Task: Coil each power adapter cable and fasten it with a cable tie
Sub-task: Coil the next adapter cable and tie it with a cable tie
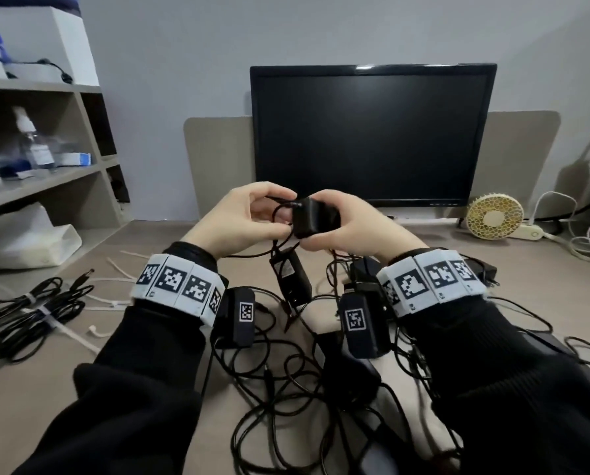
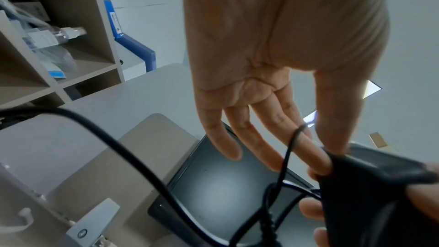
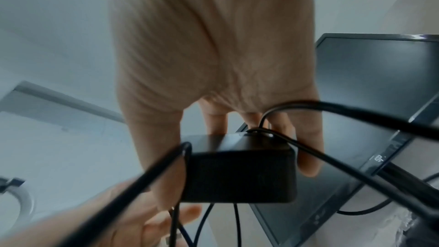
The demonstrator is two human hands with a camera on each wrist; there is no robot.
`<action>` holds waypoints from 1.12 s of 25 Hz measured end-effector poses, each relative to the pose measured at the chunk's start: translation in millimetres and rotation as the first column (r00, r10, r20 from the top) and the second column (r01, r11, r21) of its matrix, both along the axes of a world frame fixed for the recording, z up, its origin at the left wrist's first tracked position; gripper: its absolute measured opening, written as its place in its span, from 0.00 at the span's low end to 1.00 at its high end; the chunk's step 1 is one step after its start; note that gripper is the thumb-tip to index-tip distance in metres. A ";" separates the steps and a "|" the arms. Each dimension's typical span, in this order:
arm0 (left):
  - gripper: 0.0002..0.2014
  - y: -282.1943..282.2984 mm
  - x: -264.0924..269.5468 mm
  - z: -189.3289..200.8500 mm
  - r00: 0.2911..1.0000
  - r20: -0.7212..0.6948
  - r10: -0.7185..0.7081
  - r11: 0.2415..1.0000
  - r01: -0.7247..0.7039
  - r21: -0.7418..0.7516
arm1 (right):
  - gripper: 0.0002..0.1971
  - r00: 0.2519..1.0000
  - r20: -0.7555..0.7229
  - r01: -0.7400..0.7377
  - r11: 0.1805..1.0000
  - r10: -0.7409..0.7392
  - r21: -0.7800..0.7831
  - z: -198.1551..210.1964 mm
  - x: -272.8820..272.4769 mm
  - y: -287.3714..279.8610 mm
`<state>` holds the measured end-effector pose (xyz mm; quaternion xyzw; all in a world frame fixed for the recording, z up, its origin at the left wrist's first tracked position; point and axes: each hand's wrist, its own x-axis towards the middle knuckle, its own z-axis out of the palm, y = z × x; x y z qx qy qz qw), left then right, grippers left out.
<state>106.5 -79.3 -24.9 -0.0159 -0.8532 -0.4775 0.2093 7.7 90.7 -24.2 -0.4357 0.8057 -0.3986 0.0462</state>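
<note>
1. Above the desk, in front of the monitor (image 1: 372, 132), I hold the black power adapter (image 1: 312, 217) raised between both hands.
2. My right hand (image 1: 352, 228) has thumb and fingers curled round the adapter body; my left hand (image 1: 249, 217) pinches its thin cable (image 1: 281, 209) where it leaves the block.
3. Below lies a tangle of loose adapters and cables (image 1: 286, 371); tied bundles (image 1: 30, 310) lie at the left, spare cable ties (image 1: 115, 269) near them.
4. Risk, as I judge it: this cable trails into the tangle, so coiling could drag neighbouring leads along or snag, leaving uneven loops.
</note>
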 end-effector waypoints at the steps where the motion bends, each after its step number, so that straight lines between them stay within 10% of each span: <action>1: 0.14 -2.0 -3.1 -1.5 1.000 -0.002 0.004 1.000 -0.004 -0.014 | 0.25 1.000 0.024 0.010 1.000 -0.010 -0.025 -1.0 -2.5 3.0; 5: 0.07 -3.5 -15.7 -9.7 0.999 0.016 0.034 0.996 -0.032 -0.082 | 0.22 0.994 0.111 -0.010 0.999 0.013 -0.035 -1.4 -10.9 8.6; 14: 0.06 19.5 -21.7 13.0 0.903 -0.405 0.144 0.976 -0.197 -0.093 | 0.16 0.998 0.050 -0.039 0.990 0.046 -0.136 4.8 -4.8 0.0; 22: 0.04 11.7 -24.9 -7.3 0.958 0.280 -0.062 0.964 0.130 -0.233 | 0.16 0.995 0.009 0.091 0.904 -0.096 -0.417 6.9 -12.1 5.4; 25: 0.06 14.7 -28.8 -9.5 0.951 0.308 -0.025 0.958 0.110 -0.264 | 0.17 0.997 0.057 0.079 0.885 -0.060 -0.460 10.1 -9.5 4.7; 28: 0.10 14.4 -25.2 -0.5 1.000 0.021 0.018 0.993 -0.015 -0.114 | 0.25 0.986 0.166 0.079 0.835 0.015 -0.545 11.0 -13.0 6.6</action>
